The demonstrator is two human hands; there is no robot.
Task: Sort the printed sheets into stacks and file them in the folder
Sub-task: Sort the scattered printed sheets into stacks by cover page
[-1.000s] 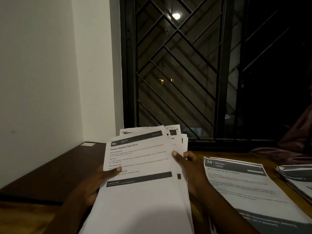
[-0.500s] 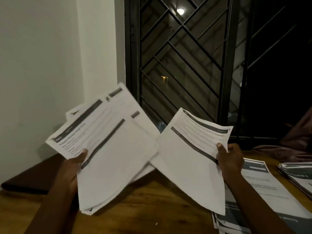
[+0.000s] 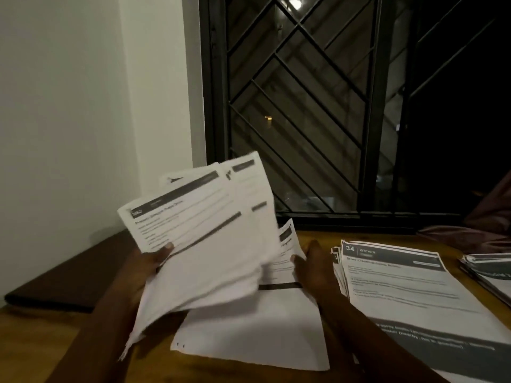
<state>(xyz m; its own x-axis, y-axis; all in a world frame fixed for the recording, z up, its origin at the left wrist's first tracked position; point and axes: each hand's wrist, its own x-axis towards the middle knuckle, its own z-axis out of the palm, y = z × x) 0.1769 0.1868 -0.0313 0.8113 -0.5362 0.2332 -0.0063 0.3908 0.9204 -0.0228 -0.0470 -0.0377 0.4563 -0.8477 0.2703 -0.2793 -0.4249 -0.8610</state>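
Head view: we grip a fanned sheaf of printed sheets (image 3: 210,244) in our left hand (image 3: 143,269), thumb pressed on the top page, raised above the desk (image 3: 41,341). Beneath it a single sheet (image 3: 249,335) lies flat on the desk, and our right hand (image 3: 312,269) rests on its right edge with fingers (image 3: 313,250) straight. Just right sits a stack headed "34 KITCHEN" (image 3: 401,286); another stack (image 3: 489,269) lies farther right.
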